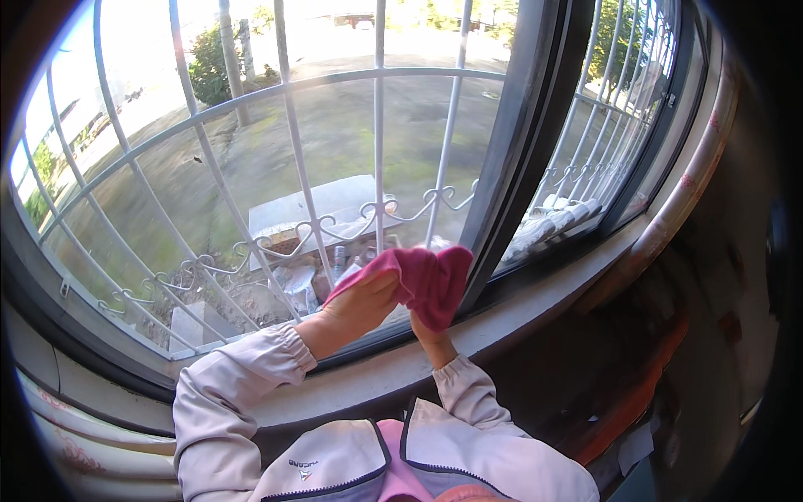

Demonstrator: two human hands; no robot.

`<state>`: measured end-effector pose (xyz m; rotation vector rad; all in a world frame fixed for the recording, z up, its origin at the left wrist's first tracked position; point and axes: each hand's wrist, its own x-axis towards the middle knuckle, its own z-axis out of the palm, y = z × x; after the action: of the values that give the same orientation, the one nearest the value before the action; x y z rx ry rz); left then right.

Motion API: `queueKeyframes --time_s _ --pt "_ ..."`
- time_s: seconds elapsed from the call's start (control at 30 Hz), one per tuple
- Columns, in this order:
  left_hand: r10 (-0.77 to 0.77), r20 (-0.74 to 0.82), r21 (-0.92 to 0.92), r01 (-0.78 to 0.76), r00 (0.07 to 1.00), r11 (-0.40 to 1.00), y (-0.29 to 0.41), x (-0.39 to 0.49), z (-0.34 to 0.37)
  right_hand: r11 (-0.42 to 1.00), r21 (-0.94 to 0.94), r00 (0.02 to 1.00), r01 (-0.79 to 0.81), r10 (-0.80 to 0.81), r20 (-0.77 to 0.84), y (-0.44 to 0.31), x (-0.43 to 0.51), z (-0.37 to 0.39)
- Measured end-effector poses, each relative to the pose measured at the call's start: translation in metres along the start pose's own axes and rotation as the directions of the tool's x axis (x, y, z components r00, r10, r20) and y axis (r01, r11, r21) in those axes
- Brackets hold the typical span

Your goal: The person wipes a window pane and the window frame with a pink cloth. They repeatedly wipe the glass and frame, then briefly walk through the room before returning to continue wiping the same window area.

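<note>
A magenta cloth [433, 282] is held up in front of the barred window. My left hand [361, 307] grips its left end, fingers folded into the fabric. From below, my right hand [433, 339] reaches up under the right part of the cloth, which covers its fingers, so their grip is hidden. Both hands are above the window sill [351, 398], close to the white metal window bars [378, 157]. The dark window frame post [533, 125] rises just right of the cloth.
Outside the bars lie a pale slab [313, 201], several bottles and bags [301, 285], and a block [199, 326]. White shoes [552, 223] rest behind the right pane. Patterned curtains [94, 452] hang at left and right [684, 182]. An orange-red strip [640, 389] shows at lower right.
</note>
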<state>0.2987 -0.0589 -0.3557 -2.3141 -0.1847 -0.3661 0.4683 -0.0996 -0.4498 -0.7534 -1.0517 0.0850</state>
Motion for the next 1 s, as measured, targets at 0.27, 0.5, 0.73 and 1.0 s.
queueKeyframes --time_s 0.27,0.5,0.73,1.0 --pt "-0.326 -0.271 -0.187 0.283 0.906 0.941 -0.044 0.026 -0.044 0.969 -0.21 0.991 0.13 -0.121 0.055 -0.041 0.073 0.015" --pt "-0.45 -0.719 -0.05 0.607 0.529 0.793 -0.153 0.05 -0.131 0.647 -0.423 0.764 0.635 -0.606 0.221 -0.087 0.177 0.074" --pt "-0.614 -0.247 -0.315 0.537 0.75 0.782 -0.011 -0.078 -0.015 0.846 -0.414 0.927 0.335 -0.219 0.303 -0.042 0.001 0.078" --pt "-0.695 -0.134 -0.343 0.625 0.706 0.701 0.063 -0.163 0.027 0.852 -0.467 0.885 0.236 0.01 0.466 -0.047 -0.041 0.065"
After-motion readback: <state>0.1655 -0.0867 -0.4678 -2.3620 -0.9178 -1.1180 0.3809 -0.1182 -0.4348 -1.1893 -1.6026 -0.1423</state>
